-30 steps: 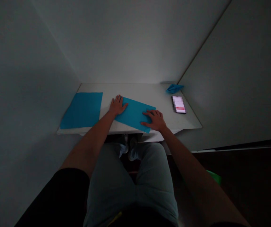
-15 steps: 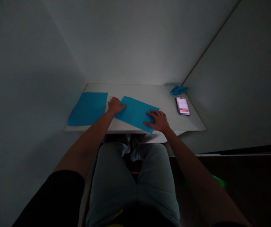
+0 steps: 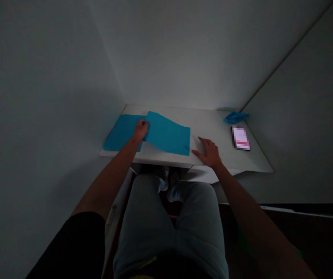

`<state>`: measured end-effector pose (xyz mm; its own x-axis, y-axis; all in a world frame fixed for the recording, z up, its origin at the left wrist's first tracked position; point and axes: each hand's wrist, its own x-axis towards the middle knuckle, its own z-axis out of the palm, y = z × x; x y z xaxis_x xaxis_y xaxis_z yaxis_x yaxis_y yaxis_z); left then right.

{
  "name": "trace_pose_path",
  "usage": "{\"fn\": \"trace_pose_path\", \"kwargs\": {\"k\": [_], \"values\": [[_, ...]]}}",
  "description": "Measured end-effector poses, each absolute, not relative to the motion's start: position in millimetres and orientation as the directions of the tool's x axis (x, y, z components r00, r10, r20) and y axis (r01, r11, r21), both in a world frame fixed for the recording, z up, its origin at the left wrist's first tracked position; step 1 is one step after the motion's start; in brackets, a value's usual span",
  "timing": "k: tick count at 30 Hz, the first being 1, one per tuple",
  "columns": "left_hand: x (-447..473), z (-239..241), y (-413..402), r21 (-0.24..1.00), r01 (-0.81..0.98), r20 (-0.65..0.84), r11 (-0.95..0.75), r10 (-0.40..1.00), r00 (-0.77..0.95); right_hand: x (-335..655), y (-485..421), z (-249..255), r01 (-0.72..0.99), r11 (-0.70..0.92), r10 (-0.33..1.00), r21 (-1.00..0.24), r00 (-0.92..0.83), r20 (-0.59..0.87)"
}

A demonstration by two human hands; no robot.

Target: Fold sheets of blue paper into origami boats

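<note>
leftward, left hand (image 3: 141, 130) pinching blue sheet (image 3: 169, 135) edge, right hand (image 3: 210, 152) flat nearby

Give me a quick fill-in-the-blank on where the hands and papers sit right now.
1. The left hand grips the raised edge of the middle sheet, whose colour is ____.
2. The right hand lies flat on the white table, to the ____ of that sheet.
3. The second sheet lies flat at the table's ____ end.
4. Just beyond the phone sits a small ____ paper piece.

Missing words: blue; right; left; folded.
</note>
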<state>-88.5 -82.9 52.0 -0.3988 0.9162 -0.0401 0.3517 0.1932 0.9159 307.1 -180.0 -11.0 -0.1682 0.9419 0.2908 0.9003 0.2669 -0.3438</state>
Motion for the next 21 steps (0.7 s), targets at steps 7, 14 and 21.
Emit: {"fn": "trace_pose_path", "kwargs": {"k": [7, 14, 21], "values": [[-156.9, 31.2, -160.7, 0.963, -0.222, -0.268, 0.155, 0.652, -0.71, 309.6, -175.5, -18.4, 0.916, 0.255, 0.94, -0.311, -0.159, 0.303], [-158.0, 14.1, -209.7, 0.958, -0.276, -0.25, 0.076, 0.695, -0.674, 313.1, -171.6, -19.8, 0.907, 0.277, 0.932, -0.317, -0.173, 0.32], [-189.2, 2.3, -233.1, 0.964, 0.196, 0.037, 0.182, 0.636, -0.771, 312.8, -170.3, -21.0, 0.902, 0.281, 0.929, -0.327, -0.171, 0.327]]}}
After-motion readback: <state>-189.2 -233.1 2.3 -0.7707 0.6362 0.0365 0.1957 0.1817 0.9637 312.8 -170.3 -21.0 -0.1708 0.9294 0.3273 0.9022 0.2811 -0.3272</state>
